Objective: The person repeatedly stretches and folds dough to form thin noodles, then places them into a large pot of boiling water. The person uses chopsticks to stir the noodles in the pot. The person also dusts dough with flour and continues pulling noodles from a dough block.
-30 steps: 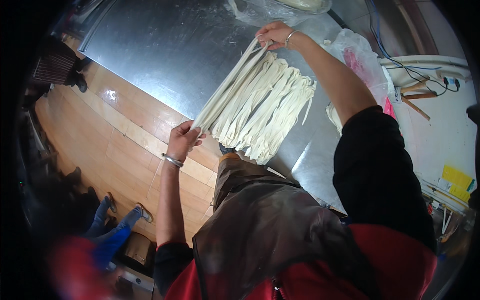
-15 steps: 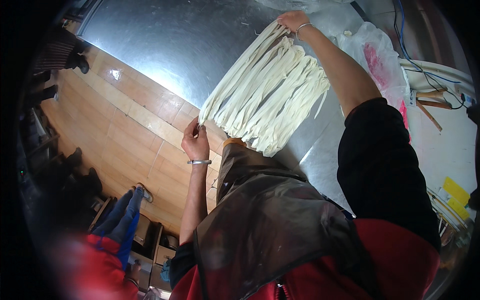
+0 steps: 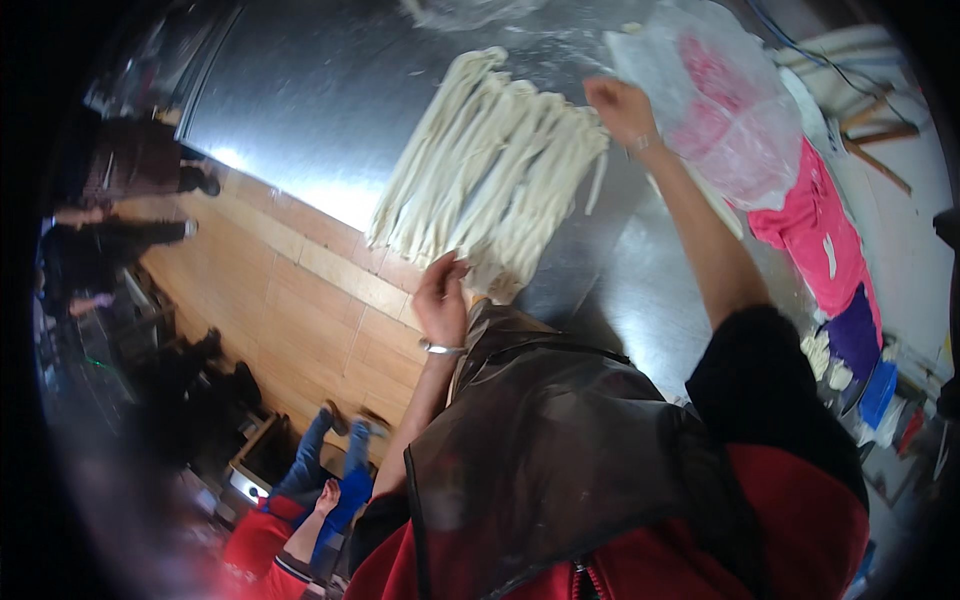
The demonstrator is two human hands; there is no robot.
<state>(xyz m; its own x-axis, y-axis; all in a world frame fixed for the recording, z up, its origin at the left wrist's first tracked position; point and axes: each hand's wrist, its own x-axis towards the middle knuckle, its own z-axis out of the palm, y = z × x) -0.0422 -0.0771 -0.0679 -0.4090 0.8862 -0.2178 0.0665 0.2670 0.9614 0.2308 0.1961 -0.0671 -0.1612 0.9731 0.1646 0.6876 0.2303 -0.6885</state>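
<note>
Long pale noodle strands (image 3: 490, 165) lie side by side in several bundles on a steel table (image 3: 310, 95), their near ends at its front edge. My left hand (image 3: 441, 300), a bangle at its wrist, is by the near ends of the middle bundles, fingers loosely bent and nothing seen in them. My right hand (image 3: 620, 108) hovers off the right side of the far ends, somewhat blurred, its fingers loosely curled with nothing visible between them. Partly hidden under my right forearm, a separate pale dough strip (image 3: 722, 212) lies on the table.
Right of my right hand lies a clear plastic bag (image 3: 735, 110) over pink cloth (image 3: 815, 235), with purple cloth (image 3: 853, 335) nearer me. Another plastic sheet (image 3: 465, 10) sits at the far edge. On the tiled floor (image 3: 275, 300) at left, a person in red (image 3: 265, 545) stands; others are farther back.
The leftmost bundle, held at both ends before, now lies on the table beside the others. Both hands have let go and shifted right; my right hand has also come nearer.
</note>
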